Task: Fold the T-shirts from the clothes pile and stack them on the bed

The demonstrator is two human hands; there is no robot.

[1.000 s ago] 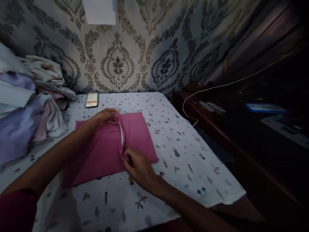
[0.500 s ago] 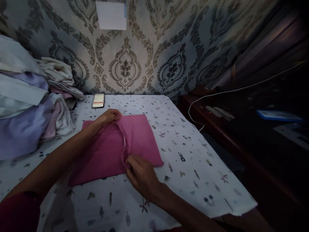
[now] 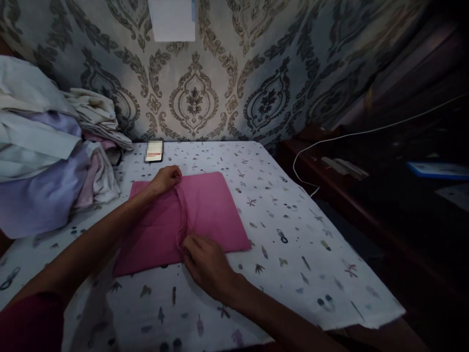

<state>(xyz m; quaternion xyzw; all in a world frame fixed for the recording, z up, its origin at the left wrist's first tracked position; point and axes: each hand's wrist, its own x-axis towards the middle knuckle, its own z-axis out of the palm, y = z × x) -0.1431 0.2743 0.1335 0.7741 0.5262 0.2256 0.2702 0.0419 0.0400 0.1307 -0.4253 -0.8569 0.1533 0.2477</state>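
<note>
Softly, gathered pink cloth [image 3: 212, 210] ridges between both hands.

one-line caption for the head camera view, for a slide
Both hands, left and right, grip the gathered edge of folded pink cloth on a patterned white sheet.

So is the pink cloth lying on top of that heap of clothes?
No, the pink cloth lies flat on the patterned white sheet, well to the right of the clothes heap.

Hands [image 3: 207, 261] on pink cloth [image 3: 216, 210].
</note>
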